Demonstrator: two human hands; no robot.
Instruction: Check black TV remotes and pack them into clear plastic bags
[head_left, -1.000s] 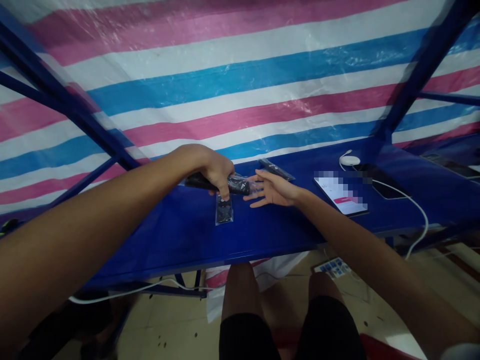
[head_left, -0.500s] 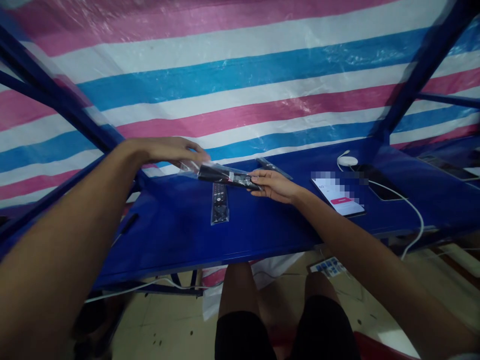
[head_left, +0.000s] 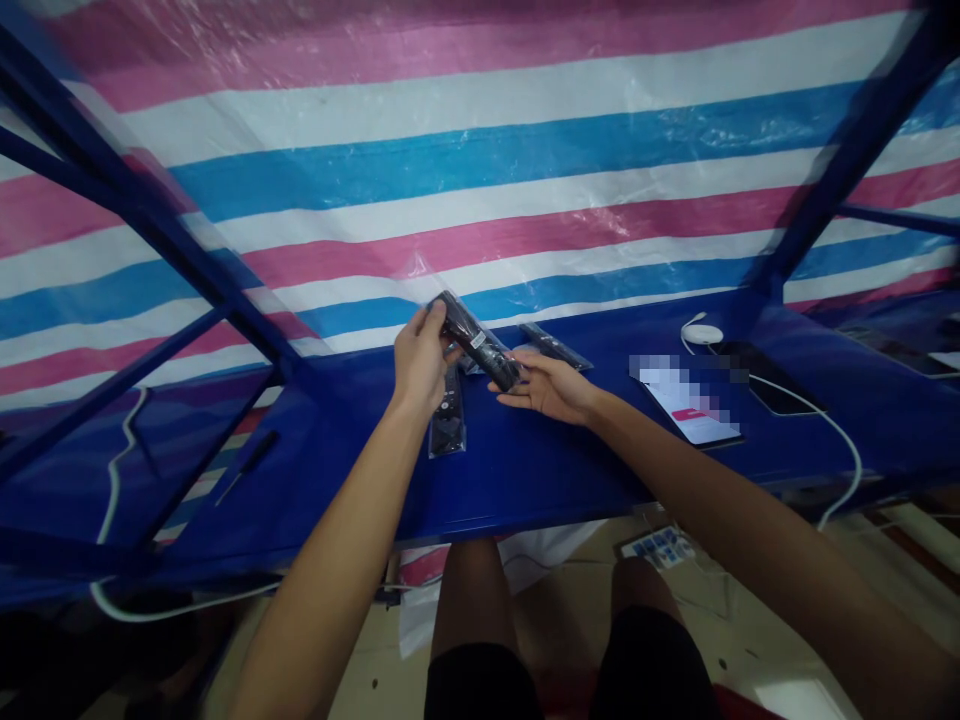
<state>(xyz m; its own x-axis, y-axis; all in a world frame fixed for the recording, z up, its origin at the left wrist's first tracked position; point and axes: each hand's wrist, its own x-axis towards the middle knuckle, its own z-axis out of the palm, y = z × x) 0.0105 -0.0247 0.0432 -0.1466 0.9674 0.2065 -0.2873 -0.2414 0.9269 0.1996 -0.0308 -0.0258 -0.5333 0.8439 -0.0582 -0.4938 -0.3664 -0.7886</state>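
Observation:
A black remote control (head_left: pixel 478 340) in a clear plastic bag is held tilted above the table, its upper end to the left. My left hand (head_left: pixel 421 355) is closed round that upper end, thumb on top. At the lower end, my right hand (head_left: pixel 546 387) grips it with the fingers beneath. Empty bag film (head_left: pixel 421 275) sticks up past the remote's upper end. Below lies a second bagged remote (head_left: pixel 448 425), partly hidden by my left hand and the held remote. Behind my right hand rests another dark bagged remote (head_left: pixel 555 345).
On the blue table (head_left: pixel 517 480), a lit phone (head_left: pixel 694 405) lies right of my right hand. Beyond it are a dark phone (head_left: pixel 772 378) and a white charger (head_left: pixel 702 334) with a cable. A screwdriver-like tool (head_left: pixel 255 455) lies left. Blue frame bars (head_left: pixel 187 265) and a striped sheet (head_left: pixel 525 150) stand behind.
My left hand has moved from the bag's far left end to a grip on the remote itself. The remote has turned from nearly level to a steeper slant. My right hand still holds its lower end.

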